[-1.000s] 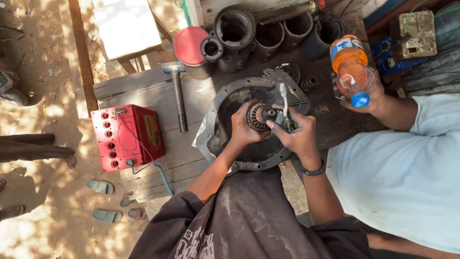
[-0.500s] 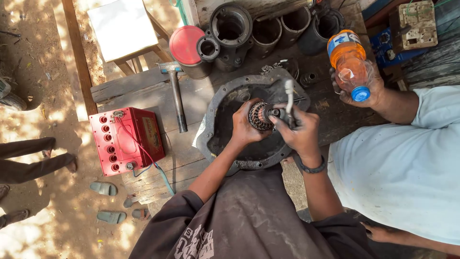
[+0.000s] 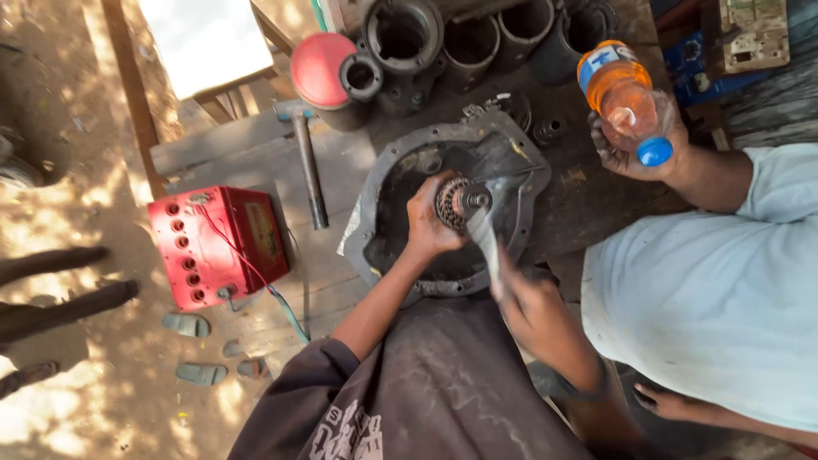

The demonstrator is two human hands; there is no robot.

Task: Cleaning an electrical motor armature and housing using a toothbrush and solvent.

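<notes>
Head view looks down on a toothed steel gear [image 3: 456, 203] sitting in the middle of a round, greasy cast-metal housing [image 3: 400, 170] on a dark, stained workbench [image 3: 588, 204]. The left hand [image 3: 429, 223] wraps closed around the gear's side. The right hand [image 3: 528, 298] is blurred; it grips the lower end of a long metal tool [image 3: 484, 238] whose tip meets the gear, though what kind of tool is hard to tell. A hammer [image 3: 308, 166] lies on planks just left of the housing, beside a red boxy battery [image 3: 217, 245]. Another person's hand [image 3: 630, 145] holds an orange plastic bottle [image 3: 620, 94] with a blue cap. Dark metal cylinders [image 3: 469, 38] are cut off at the top edge.
</notes>
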